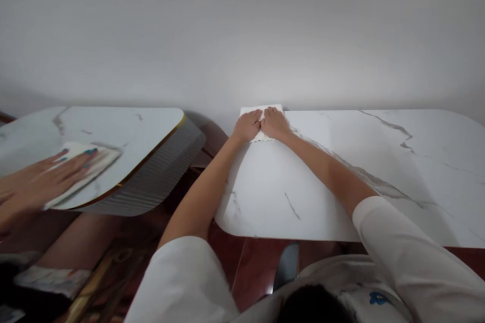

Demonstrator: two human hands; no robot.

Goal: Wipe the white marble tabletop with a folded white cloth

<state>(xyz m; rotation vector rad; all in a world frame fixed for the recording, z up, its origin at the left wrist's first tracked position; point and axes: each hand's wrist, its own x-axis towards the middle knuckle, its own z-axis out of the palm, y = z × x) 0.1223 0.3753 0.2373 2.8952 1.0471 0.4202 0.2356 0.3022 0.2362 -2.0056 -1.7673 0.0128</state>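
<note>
A white cloth (262, 136) lies at the far left corner of a white marble-patterned tabletop (273, 186), close to the wall. Both my arms stretch forward to it. My left hand (248, 125) rests palm down on the cloth's left part, its fingers laid out flat and pointing inward. Beside it, my right hand (274, 122) presses on the right part, fingers extended over the fabric and slightly bent. The two hands touch or nearly touch at the thumbs. Whatever lies under the cloth is hidden.
On the left, another person's hand (56, 176) with blue nails lies on a white cloth (102, 159) atop a second marble-patterned table (151, 121) with gold trim and ribbed grey sides. A dark gap separates the tables. A grey wall (242, 30) stands behind; reddish floor (250, 262) shows below.
</note>
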